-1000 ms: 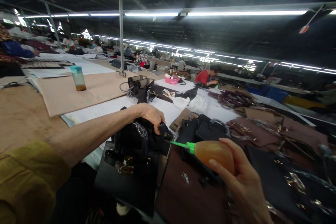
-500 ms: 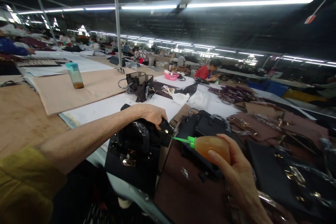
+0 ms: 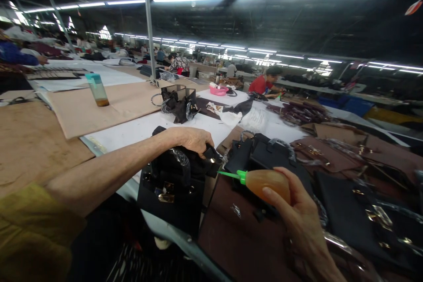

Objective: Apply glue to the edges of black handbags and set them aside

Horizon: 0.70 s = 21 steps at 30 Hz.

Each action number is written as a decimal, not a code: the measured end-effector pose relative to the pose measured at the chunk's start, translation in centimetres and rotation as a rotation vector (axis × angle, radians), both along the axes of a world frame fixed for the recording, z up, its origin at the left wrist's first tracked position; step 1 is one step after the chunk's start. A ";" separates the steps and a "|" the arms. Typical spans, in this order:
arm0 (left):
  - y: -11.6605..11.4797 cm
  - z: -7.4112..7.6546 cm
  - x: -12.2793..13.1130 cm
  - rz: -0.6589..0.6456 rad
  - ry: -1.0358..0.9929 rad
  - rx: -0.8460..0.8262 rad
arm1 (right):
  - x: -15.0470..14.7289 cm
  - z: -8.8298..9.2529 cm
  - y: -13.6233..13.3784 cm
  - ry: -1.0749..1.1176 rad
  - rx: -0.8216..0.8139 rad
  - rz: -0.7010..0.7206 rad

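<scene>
My left hand (image 3: 197, 141) reaches across a black handbag (image 3: 170, 202) and grips a small black strap piece (image 3: 211, 154) with a shiny metal part. The handbag stands at the near table edge, with gold hardware and a plastic-wrapped handle. In my right hand (image 3: 299, 205) is a squeeze bottle (image 3: 268, 185) of amber liquid, tilted level, its green nozzle pointing left. The nozzle tip is close to the strap piece; whether they touch I cannot tell. Under the bottle lies a dark brown panel (image 3: 238, 242).
Black bags (image 3: 269, 154) and brown bags (image 3: 333, 154) are piled at the right. Farther back stand an open dark bag (image 3: 180, 101), a pink basket (image 3: 218, 90) and a teal-lidded bottle (image 3: 97, 90). A person in red (image 3: 259, 84) works beyond; a metal post (image 3: 148, 26) rises behind.
The view has shifted slightly, so most things sit a little farther right. Both hands keep their holds, and the nozzle stays close to the strap piece.
</scene>
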State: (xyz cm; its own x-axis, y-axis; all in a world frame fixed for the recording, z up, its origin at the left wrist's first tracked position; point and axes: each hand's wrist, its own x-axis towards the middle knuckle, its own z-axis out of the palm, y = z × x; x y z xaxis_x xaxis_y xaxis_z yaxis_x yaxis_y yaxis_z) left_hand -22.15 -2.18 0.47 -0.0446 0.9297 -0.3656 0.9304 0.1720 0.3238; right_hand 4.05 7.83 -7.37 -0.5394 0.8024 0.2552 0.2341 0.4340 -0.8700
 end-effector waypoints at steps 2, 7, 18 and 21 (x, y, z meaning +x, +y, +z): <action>-0.1 0.1 0.2 -0.006 0.003 -0.003 | 0.2 -0.2 -0.3 -0.025 0.008 0.006; -0.4 0.3 0.5 -0.014 0.027 0.005 | 0.7 -1.1 -0.7 -0.082 0.020 0.041; -0.5 0.0 0.2 -0.008 0.009 0.011 | 1.2 -3.1 -0.9 -0.149 0.003 0.075; -0.6 0.1 0.4 0.005 -0.008 0.003 | 1.4 -4.0 -1.0 -0.162 0.005 0.081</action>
